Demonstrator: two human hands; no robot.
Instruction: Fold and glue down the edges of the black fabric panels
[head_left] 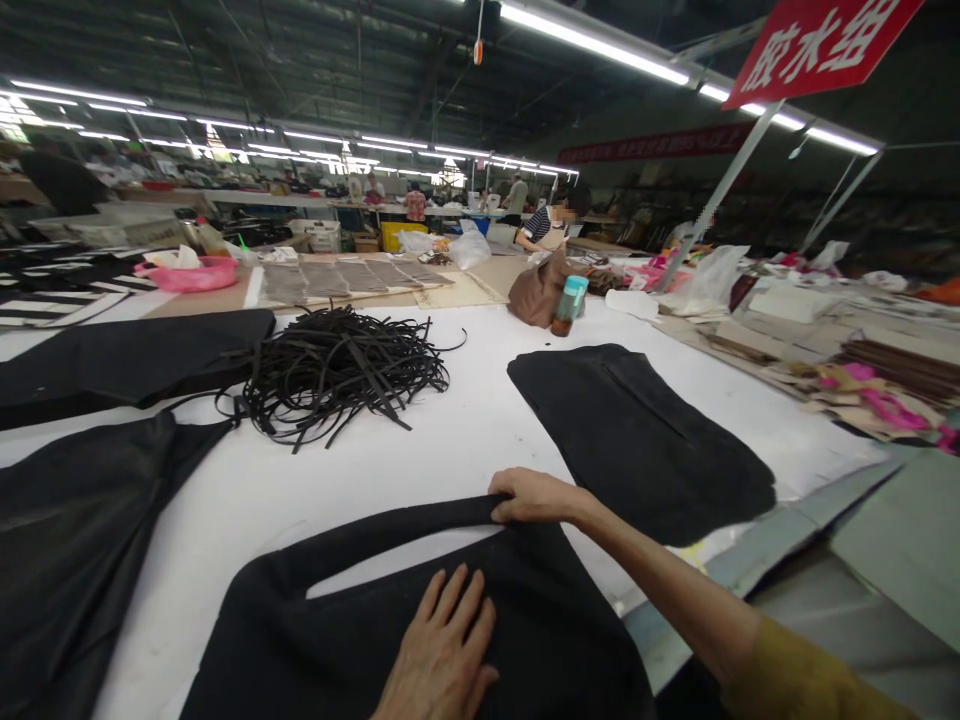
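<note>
A black fabric bag piece (322,640) with a long handle opening lies flat on the white table (465,420) right in front of me. My left hand (442,650) lies flat on it, fingers stretched out and apart. My right hand (534,497) is closed on the far end of the black handle strip (405,525), fingers curled over its edge. Another black cut piece (637,440) lies to the right, beyond my right hand.
A tangled heap of black straps (345,370) sits mid-table. Black fabric piles (75,540) lie at the left. A bottle with a teal cap (568,306) and a brown bag (536,290) stand farther back. A person in a striped top (544,228) works behind. Cardboard and pink scraps (870,385) lie at right.
</note>
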